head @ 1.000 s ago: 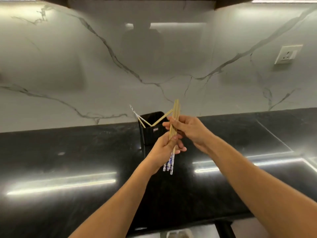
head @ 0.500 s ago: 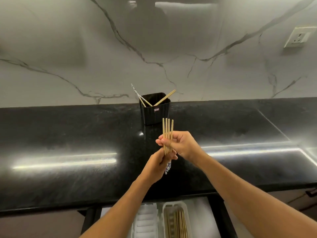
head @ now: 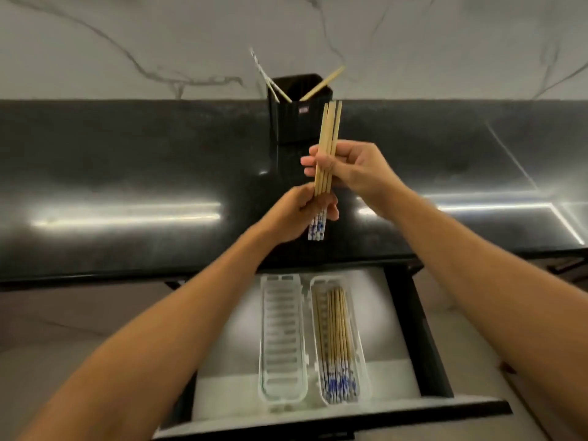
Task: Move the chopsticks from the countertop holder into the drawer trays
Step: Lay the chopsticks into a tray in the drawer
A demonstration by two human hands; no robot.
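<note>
- Head view, the hands: the person holds a small bundle of chopsticks (head: pixel 327 148) upright above the black countertop (head: pixel 127 186). The right hand (head: pixel 350 168) is closed around the middle of the bundle, and the left hand (head: pixel 297 214) pinches it lower down, just above the blue-and-white patterned ends. I think both hands are used so that the sticks are squared together and do not fan out before they go down.
- Head view, the counter: the black holder (head: pixel 299 113) stands at the back of the countertop, against the marble wall (head: pixel 127 43). A few chopsticks (head: pixel 321 84) are left in it, leaning out to both sides, so the task is not finished.
- Head view, the drawer: the drawer (head: pixel 407 329) is pulled open below the counter edge, directly under the hands. Two clear trays lie side by side in it. The left tray (head: pixel 265 345) looks empty. The right tray (head: pixel 361 345) already holds a row of chopsticks (head: pixel 337 338) with the patterned ends toward the person.
- My judgement: the bundle is held with the patterned ends downward and toward the person, so it can be laid in a tray in the same direction as the others. Which tray it is for, I cannot tell.
</note>
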